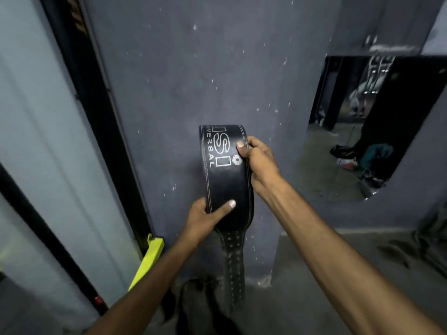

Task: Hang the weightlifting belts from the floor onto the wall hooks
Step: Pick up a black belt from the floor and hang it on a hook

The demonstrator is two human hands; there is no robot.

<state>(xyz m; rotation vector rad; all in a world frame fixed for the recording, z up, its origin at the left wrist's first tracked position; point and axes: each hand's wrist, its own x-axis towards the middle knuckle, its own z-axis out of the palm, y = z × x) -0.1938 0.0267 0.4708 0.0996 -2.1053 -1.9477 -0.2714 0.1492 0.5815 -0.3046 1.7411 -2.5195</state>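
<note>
Holding black leather weightlifting belt upright before grey wall, with perforated tail dangling toward floor. Gripping lower left edge with left hand, thumb across face; pinching upper right edge with right hand. Mirror at right, yellow-green bracket lower left.

black leather belt, upright, against wall

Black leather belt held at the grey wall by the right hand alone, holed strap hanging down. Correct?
No. The head view shows both hands gripping the weightlifting belt: left hand at its lower left edge, right hand upper right. Strap hangs down.
</note>
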